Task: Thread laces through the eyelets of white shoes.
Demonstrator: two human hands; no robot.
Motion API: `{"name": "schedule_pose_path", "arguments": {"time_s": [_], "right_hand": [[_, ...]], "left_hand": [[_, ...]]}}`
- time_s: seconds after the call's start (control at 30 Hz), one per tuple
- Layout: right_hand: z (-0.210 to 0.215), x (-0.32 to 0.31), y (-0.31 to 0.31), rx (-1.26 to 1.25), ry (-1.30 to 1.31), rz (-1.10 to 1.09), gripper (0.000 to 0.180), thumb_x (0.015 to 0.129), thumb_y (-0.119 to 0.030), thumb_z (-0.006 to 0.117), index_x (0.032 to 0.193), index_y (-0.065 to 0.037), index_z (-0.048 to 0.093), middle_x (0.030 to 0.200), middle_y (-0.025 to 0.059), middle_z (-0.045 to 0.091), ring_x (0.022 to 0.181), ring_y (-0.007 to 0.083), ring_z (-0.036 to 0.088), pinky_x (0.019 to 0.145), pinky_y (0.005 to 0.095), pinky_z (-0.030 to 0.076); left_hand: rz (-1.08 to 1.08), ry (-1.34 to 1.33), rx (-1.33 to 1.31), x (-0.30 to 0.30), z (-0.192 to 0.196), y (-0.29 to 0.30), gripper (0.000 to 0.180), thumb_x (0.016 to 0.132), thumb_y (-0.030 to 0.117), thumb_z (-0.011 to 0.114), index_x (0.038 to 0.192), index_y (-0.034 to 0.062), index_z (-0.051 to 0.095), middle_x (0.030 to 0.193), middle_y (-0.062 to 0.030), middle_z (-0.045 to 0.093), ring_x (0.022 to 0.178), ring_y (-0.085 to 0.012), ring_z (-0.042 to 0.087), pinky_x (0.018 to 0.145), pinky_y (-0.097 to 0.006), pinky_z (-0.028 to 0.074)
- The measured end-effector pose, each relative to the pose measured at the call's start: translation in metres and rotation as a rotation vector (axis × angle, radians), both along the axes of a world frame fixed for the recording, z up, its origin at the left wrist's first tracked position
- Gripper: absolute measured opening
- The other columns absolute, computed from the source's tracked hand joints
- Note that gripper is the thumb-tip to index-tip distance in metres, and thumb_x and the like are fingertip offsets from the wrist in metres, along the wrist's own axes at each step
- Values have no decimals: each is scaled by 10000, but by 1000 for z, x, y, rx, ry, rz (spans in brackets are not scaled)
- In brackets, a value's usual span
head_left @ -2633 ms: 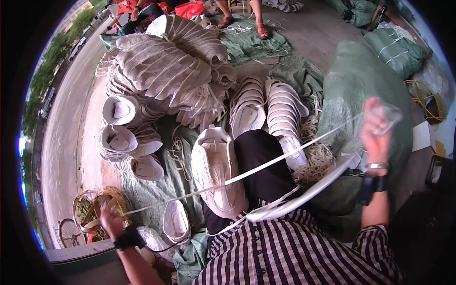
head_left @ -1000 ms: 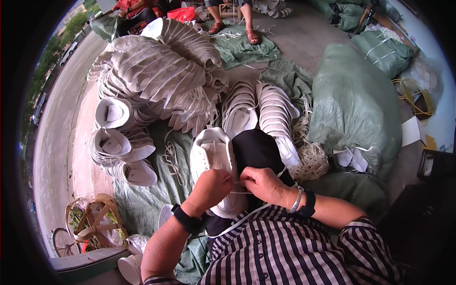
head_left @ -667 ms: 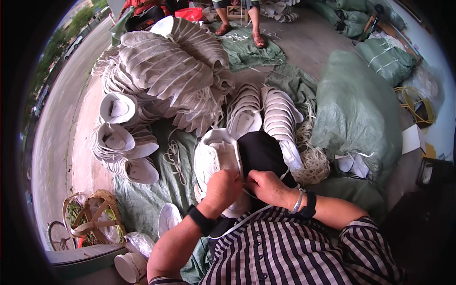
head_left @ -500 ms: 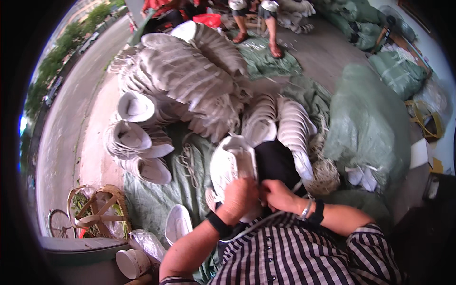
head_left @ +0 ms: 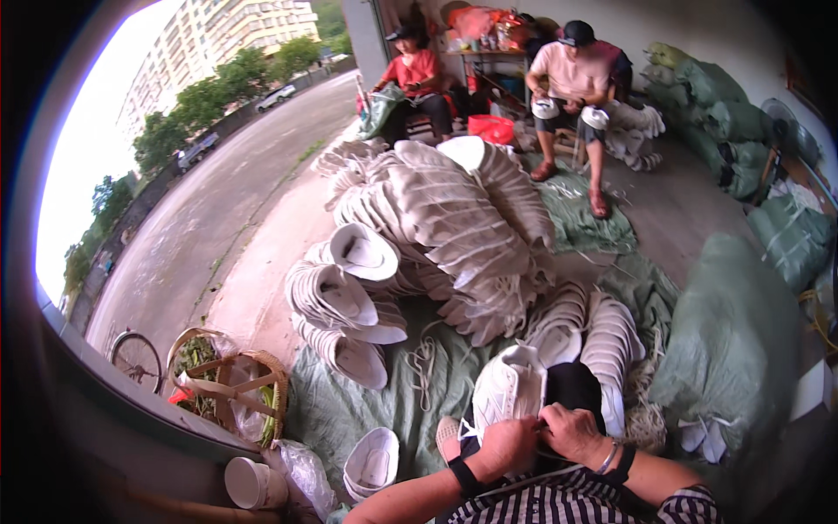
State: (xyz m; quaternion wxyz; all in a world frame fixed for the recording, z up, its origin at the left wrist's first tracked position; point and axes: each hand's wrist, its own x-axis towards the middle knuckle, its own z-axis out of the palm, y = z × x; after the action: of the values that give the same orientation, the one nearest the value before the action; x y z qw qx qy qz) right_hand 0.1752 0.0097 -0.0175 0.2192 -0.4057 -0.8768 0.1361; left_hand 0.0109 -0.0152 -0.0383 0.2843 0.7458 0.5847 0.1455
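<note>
A white lace-up shoe upper (head_left: 504, 384) sits over my lap, its toe end facing away from me. At its near end my left hand (head_left: 511, 447) is closed, the wrist in a black band. My right hand (head_left: 572, 434) is closed too, and its fingertips meet those of the left beside the upper. What the fingertips pinch is too small to make out. White lace ends hang at the upper's left side. A pale cord (head_left: 541, 478) runs below my hands across my striped shirt.
A big heap of stacked shoe uppers (head_left: 436, 205) lies ahead, with more stacks (head_left: 611, 349) to its right. Loose laces (head_left: 422, 371) lie on the green sheet (head_left: 327, 415). A green sack (head_left: 724, 341) stands right, a wicker basket (head_left: 278, 393) left. Two people sit beyond.
The view has tilted up and swung left, so the scene sits lower and further right, and the seated people show more fully. My hands stay together at the upper's near end.
</note>
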Motion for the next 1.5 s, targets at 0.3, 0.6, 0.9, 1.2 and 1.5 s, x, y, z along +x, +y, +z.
{"name": "schedule_pose_path", "arguments": {"time_s": [0.3,0.6,0.9,1.2,1.5], "right_hand": [[9,16,29,-44,-158,300,145,765,-272,616,816,-139,589,681,27,619,683,210,638,636,377,390],[-23,18,37,341,92,331,148,716,-259,689,664,-180,575,544,-12,491,513,176,513,537,351,313],[-23,19,40,326,107,368,133,706,-232,708,714,-168,591,540,4,478,549,192,511,671,413,382],[30,9,41,-506,434,162,178,823,-50,591,999,-38,613,699,94,605,689,258,623,652,301,480],[10,89,72,-1182,1300,-261,204,935,-212,480,888,-42,583,492,-4,461,369,88,409,378,220,342]], "left_hand": [[303,-619,98,-3,1,-5,147,848,151,517,939,40,549,883,-117,645,739,-292,643,593,-383,515],[-465,305,-1,5,43,57,168,778,168,597,694,34,655,625,-136,620,604,-326,648,498,-438,515],[-769,453,-319,21,55,90,143,723,114,597,692,-13,655,593,-96,648,643,-256,665,554,-360,512],[196,-565,80,-22,48,38,135,928,164,524,957,34,504,687,-66,558,610,-128,575,564,-288,468],[514,-881,-54,-41,19,15,244,929,133,468,1147,30,506,751,-58,529,705,-119,515,637,-250,417]]}}
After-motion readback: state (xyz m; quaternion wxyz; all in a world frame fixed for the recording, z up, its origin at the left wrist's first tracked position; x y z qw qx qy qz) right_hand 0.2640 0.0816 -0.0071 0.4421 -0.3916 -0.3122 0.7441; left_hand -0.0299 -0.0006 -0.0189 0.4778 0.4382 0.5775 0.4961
